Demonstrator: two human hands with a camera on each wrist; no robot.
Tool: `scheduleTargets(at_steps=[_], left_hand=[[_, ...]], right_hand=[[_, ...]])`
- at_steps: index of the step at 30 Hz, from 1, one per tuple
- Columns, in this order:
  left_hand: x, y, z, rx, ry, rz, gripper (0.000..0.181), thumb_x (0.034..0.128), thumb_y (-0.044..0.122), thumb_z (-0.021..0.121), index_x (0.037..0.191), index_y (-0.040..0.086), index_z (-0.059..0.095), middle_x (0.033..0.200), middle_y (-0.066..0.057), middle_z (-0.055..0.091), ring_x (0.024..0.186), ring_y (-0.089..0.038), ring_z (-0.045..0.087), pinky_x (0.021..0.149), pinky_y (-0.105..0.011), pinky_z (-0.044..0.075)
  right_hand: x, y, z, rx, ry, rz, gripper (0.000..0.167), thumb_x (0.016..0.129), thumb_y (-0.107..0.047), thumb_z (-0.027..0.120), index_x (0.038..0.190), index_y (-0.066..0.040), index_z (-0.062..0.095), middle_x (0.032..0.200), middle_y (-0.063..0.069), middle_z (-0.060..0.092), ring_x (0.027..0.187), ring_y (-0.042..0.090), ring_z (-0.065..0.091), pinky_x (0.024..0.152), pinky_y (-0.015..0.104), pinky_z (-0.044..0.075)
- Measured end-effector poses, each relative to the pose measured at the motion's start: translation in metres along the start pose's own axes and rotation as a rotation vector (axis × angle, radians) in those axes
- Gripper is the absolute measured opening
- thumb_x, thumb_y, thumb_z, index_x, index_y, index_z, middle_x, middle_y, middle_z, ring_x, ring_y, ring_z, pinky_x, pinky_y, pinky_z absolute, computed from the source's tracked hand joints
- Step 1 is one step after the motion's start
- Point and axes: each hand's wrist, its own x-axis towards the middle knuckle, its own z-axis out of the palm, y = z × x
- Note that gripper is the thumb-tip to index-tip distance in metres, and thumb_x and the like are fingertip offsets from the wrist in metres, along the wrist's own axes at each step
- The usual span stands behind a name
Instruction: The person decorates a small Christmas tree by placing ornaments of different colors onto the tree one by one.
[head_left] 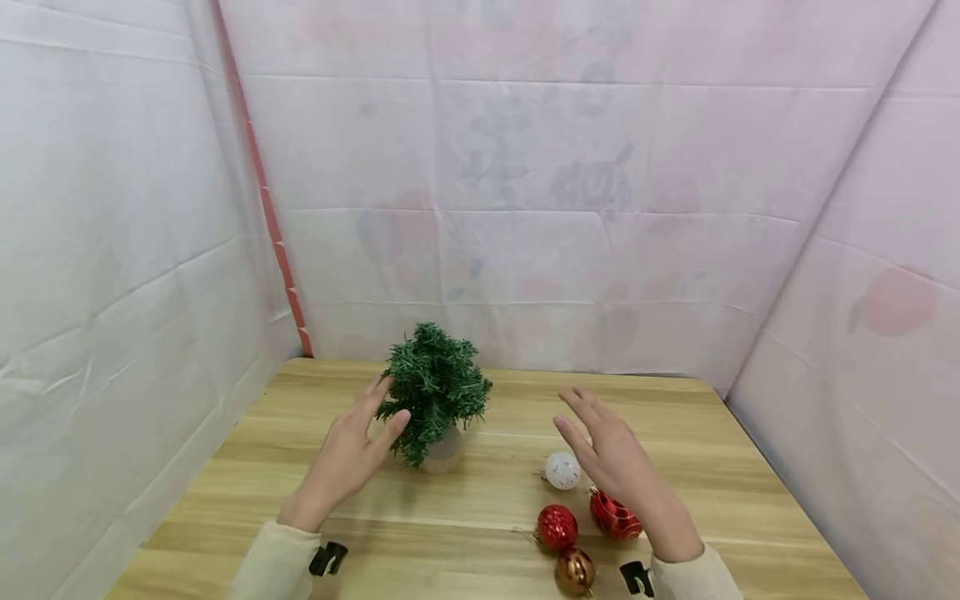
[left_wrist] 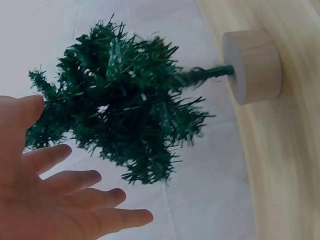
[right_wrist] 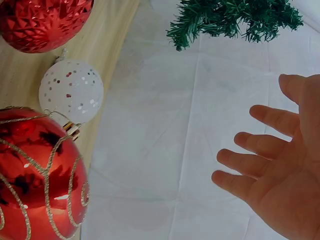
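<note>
Nearest in the head view are two pale cuffs, the left sleeve (head_left: pixel 273 562) and the right sleeve (head_left: pixel 697 575), each with a black clip (head_left: pixel 327 559) at its inner side. Between them on the wooden table (head_left: pixel 480 508) lies a copper bauble (head_left: pixel 575 572), with a textured red bauble (head_left: pixel 557 527) just beyond, the two seeming to touch. To the right, partly under the line of the right forearm, is a larger red bauble (head_left: pixel 609 513) patterned with gold lines. A little farther lies a white bauble (head_left: pixel 563 471) with small specks.

The right hand (head_left: pixel 611 442) is raised above the baubles, palm turned inward, fingers extended and spread, holding nothing. The left hand (head_left: pixel 348 454) is likewise spread and holds nothing; its fingertips reach the near left side of the green tree (head_left: pixel 435 387), though whether they touch it cannot be told.

The tree stands upright on its round wooden base (head_left: pixel 444 451), left of the table's middle toward the far edge. Behind rises a pale cloth (head_left: pixel 525 250), faintly printed, with a red strip (head_left: pixel 262 196) down its left seam.
</note>
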Motion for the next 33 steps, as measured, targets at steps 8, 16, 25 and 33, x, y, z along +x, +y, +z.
scheduleTargets(at_steps=[8, 16, 25, 33], left_hand=[[0.000, -0.007, 0.008, -0.021, 0.068, -0.007, 0.062, 0.1099, 0.042, 0.055, 0.163, 0.015, 0.040, 0.167, -0.022, 0.038, 0.149, -0.046, 0.043, 0.115, -0.070, 0.038], [0.000, -0.014, 0.014, -0.061, 0.101, -0.004, 0.056, 0.1096, 0.033, 0.058, 0.162, 0.017, 0.044, 0.163, -0.022, 0.045, 0.113, -0.047, 0.071, 0.099, -0.064, 0.055], [-0.001, -0.015, 0.016, -0.076, 0.091, -0.032, 0.060, 0.1090, 0.036, 0.059, 0.162, 0.014, 0.043, 0.163, -0.022, 0.044, 0.142, -0.046, 0.053, 0.110, -0.066, 0.046], [-0.002, -0.017, 0.019, -0.072, 0.077, -0.054, 0.065, 0.1087, 0.045, 0.056, 0.164, 0.016, 0.039, 0.164, -0.021, 0.043, 0.148, -0.046, 0.045, 0.115, -0.067, 0.040]], right_hand=[[-0.001, 0.006, 0.003, 0.006, -0.024, -0.010, 0.053, 0.111, -0.042, 0.053, 0.151, -0.007, 0.057, 0.159, 0.026, 0.048, 0.144, 0.051, 0.049, 0.110, 0.068, 0.045], [-0.002, 0.013, 0.009, 0.013, -0.065, -0.017, 0.051, 0.108, -0.041, 0.060, 0.147, -0.009, 0.061, 0.153, 0.026, 0.056, 0.139, 0.047, 0.056, 0.110, 0.063, 0.048], [-0.003, 0.022, 0.015, 0.026, -0.085, -0.027, 0.045, 0.103, -0.035, 0.070, 0.139, -0.008, 0.068, 0.142, 0.020, 0.066, 0.129, 0.040, 0.067, 0.105, 0.058, 0.054], [-0.002, 0.033, 0.023, 0.045, -0.154, 0.049, 0.045, 0.101, -0.032, 0.073, 0.140, -0.012, 0.068, 0.136, 0.013, 0.072, 0.048, 0.000, 0.029, 0.089, 0.043, 0.058]])
